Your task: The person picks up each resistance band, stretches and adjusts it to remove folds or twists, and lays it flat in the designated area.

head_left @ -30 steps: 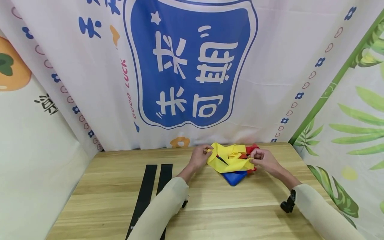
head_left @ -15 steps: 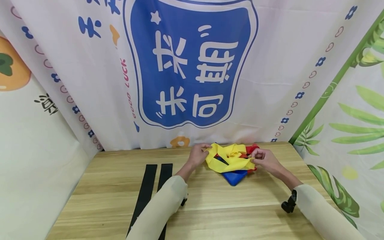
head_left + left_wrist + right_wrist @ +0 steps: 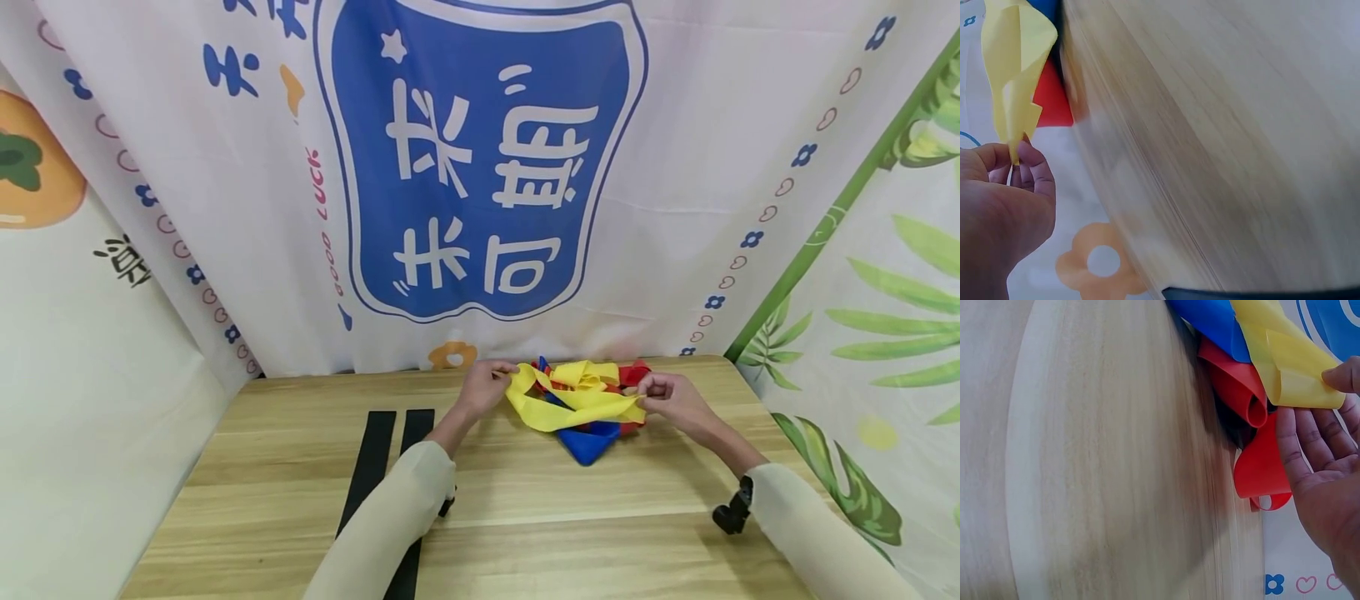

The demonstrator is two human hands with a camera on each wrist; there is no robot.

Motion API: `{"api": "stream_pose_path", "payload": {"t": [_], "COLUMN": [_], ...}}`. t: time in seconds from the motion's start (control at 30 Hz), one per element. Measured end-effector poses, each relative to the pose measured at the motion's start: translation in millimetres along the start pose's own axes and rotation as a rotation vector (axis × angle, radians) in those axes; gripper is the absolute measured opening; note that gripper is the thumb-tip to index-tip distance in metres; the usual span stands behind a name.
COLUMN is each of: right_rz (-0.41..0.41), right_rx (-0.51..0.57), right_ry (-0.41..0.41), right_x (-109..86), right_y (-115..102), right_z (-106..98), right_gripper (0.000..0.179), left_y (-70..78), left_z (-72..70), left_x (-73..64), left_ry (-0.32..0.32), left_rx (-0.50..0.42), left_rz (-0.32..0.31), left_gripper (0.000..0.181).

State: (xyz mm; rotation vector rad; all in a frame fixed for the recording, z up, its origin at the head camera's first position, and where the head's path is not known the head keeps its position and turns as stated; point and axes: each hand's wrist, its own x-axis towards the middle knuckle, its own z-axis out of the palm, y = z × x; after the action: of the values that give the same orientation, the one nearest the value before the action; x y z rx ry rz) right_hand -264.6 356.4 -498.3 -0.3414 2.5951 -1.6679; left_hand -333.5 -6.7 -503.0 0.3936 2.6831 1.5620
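Observation:
Near the table's far edge lies a heap of flat, stretchy exercise bands. My left hand (image 3: pixel 482 392) pinches one end of a yellow resistance band (image 3: pixel 551 417) between thumb and fingers; in the left wrist view that band (image 3: pixel 1019 56) narrows into the fingertips. The other end is in my right hand (image 3: pixel 673 400), whose thumb presses the yellow band (image 3: pixel 1300 369) against the fingers. Between the hands the band spans loosely over a blue band (image 3: pixel 587 446) and a red band (image 3: pixel 634 372). In the right wrist view, a curled red band (image 3: pixel 1266 462) hangs beside my fingers.
Two black bands (image 3: pixel 372 450) lie straight, side by side on the wooden table (image 3: pixel 570 542), left of the heap and partly under my left sleeve. A printed white curtain (image 3: pixel 675 250) hangs right behind the table's far edge.
My left hand has moved slightly left and my right hand slightly right, drawing the yellow band wider. More of the blue and red bands shows behind it.

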Motion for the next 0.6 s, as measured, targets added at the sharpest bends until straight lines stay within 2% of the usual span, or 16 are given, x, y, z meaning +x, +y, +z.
{"api": "stream_pose_path", "payload": {"t": [0.27, 0.4, 0.5, 0.6], "right_rz": [0.014, 0.025, 0.035, 0.039], "right_rx": [-0.021, 0.004, 0.032, 0.048], "right_ry": [0.018, 0.02, 0.016, 0.011], "right_x": [-2.4, -2.6, -2.3, -1.9], "right_y": [2.3, 4.5, 6.1, 6.7], "right_z": [-5.7, -7.3, -7.4, -6.7], "right_gripper": [0.012, 0.006, 0.008, 0.007], "left_y": [-5.7, -7.8, -8.3, -8.1], "left_z": [-11.4, -17.0, -20.9, -24.7], "left_x": [-5.4, -8.1, -11.1, -14.8], "left_ry": [0.03, 0.032, 0.029, 0.032], "left_rx": [-0.048, -0.084, -0.107, -0.088], "left_rz": [-0.011, -0.032, -0.033, -0.018], "left_gripper": [0.027, 0.029, 0.03, 0.031]}}
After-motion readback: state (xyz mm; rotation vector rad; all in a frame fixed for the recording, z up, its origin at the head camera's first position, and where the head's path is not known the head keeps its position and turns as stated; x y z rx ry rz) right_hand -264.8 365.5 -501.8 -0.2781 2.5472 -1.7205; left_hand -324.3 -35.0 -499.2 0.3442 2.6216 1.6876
